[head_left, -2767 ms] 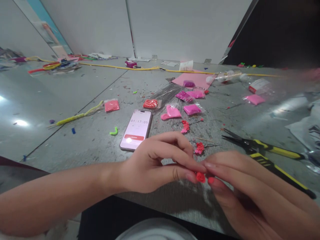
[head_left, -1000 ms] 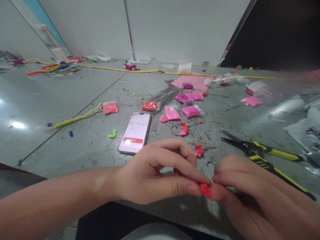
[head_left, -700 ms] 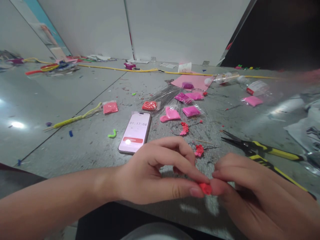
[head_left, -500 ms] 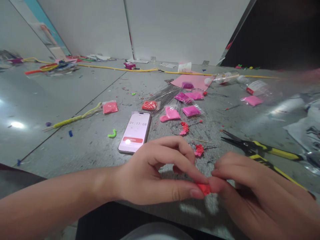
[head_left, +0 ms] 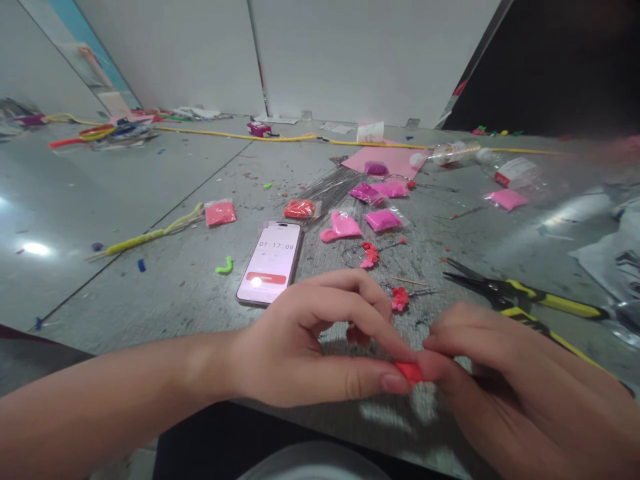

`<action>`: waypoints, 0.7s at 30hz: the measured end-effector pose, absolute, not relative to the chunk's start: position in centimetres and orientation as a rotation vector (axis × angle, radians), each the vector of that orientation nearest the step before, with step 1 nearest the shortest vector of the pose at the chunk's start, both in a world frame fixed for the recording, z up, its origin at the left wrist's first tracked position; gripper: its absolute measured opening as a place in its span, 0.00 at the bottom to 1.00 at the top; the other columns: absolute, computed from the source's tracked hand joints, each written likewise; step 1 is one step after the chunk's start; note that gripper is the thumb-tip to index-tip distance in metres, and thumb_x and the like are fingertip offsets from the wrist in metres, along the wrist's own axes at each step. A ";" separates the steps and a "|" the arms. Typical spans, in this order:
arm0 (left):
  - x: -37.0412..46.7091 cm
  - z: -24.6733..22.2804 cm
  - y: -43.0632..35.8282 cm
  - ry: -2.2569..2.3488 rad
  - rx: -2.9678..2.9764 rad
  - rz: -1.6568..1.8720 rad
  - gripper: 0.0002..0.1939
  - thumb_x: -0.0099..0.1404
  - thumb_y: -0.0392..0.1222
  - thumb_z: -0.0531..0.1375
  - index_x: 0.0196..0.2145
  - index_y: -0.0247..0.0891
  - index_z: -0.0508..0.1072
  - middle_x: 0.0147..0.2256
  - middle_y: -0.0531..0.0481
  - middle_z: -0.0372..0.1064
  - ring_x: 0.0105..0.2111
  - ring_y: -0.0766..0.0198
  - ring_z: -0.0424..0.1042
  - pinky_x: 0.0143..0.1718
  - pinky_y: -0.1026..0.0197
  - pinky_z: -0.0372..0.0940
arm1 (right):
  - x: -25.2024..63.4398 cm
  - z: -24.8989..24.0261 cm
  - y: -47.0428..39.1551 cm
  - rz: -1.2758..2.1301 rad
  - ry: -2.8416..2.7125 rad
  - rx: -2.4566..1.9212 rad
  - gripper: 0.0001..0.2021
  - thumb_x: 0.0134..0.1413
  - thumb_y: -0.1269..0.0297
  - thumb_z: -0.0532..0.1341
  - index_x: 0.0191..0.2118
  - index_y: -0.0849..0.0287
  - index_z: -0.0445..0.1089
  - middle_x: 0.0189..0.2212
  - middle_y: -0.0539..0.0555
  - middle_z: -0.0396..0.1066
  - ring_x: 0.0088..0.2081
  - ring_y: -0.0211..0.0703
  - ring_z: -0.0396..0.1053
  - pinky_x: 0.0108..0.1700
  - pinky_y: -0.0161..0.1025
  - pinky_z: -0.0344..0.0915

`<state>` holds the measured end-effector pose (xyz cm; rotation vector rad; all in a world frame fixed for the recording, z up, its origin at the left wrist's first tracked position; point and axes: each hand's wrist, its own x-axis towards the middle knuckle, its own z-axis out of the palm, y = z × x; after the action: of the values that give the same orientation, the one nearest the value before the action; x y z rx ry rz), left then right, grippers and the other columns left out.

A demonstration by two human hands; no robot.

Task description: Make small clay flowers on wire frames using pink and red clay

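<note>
A small piece of red modelling clay [head_left: 410,372] is pinched between the thumb and index finger of my left hand [head_left: 310,340]. From the other side, my right hand [head_left: 520,387] has its thumb and fingertip closed at the clay's right edge; its other fingers are curled. Just beyond the hands lies a wire piece with a red and pink clay flower [head_left: 400,299]. Farther back is a wire loop carrying red clay petals [head_left: 369,255]. A thin wooden stick [head_left: 407,281] rests between these two.
A phone [head_left: 269,263] showing a timer lies beyond my left hand. Black and yellow pliers [head_left: 530,297] are beside my right hand. Behind are bagged pink clay [head_left: 384,219], bagged red clay [head_left: 300,209], a bundle of wires [head_left: 325,193] and a plastic bottle [head_left: 517,175].
Both hands keep their hold on the red clay, with only a slight shift of the fingers. Everything on the table stays in place.
</note>
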<state>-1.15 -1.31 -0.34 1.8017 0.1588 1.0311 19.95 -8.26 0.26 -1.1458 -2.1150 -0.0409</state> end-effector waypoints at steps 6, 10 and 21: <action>-1.8 -0.2 -0.7 0.172 1.797 0.979 0.03 0.65 0.33 0.70 0.37 0.32 0.81 0.35 0.48 0.69 0.32 0.69 0.69 0.35 0.66 0.69 | 20.3 0.3 -8.4 -0.071 -2.111 -1.192 0.11 0.74 0.54 0.55 0.37 0.49 0.64 0.24 0.47 0.73 0.22 0.38 0.68 0.21 0.41 0.53; -2.6 -0.5 0.5 0.193 2.039 0.800 0.03 0.68 0.36 0.67 0.40 0.34 0.82 0.37 0.46 0.70 0.35 0.68 0.72 0.39 0.66 0.70 | 20.7 0.2 -8.5 -0.155 -2.047 -1.276 0.08 0.73 0.57 0.58 0.38 0.48 0.67 0.25 0.45 0.74 0.22 0.39 0.68 0.27 0.40 0.61; -3.0 -2.3 2.7 0.287 2.666 0.220 0.12 0.75 0.39 0.59 0.50 0.41 0.82 0.42 0.46 0.74 0.38 0.62 0.74 0.42 0.61 0.66 | 21.2 -0.8 -7.1 -0.325 -1.953 -1.304 0.14 0.71 0.51 0.60 0.34 0.51 0.68 0.24 0.44 0.74 0.22 0.36 0.66 0.25 0.40 0.52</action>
<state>-3.03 2.70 -2.26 2.6661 0.2868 0.2198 21.20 -7.13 -0.78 -1.3043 -1.9525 -0.3254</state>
